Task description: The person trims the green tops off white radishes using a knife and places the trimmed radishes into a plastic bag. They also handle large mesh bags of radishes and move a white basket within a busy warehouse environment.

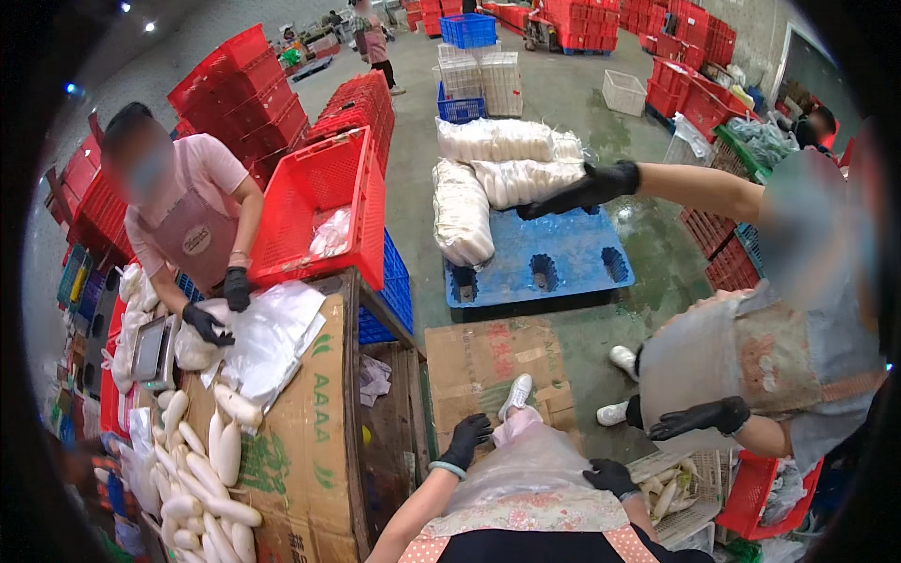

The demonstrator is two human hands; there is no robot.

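Note:
My left hand [466, 443], in a black glove, hovers beside my translucent plastic apron [524, 471] with its fingers apart and nothing in it. On the other side my right hand [611, 478], also black-gloved, is at the apron's edge, fingers slightly spread and no object seen in it. Near that hand stands a white crate [693, 485] holding white radishes [665, 496]. To my left, a cardboard-covered table [320, 450] bears a pile of white radishes [204, 485], plastic bags [271, 345] and a weighing scale [151, 352].
A co-worker [190, 204] handles a bag across the table. Another person [795, 352] at right stretches an arm toward bagged radishes [507, 169] on a blue pallet [556, 246]. Flattened cardboard [486, 352] covers the floor ahead. Red crates [317, 211] stand by the table.

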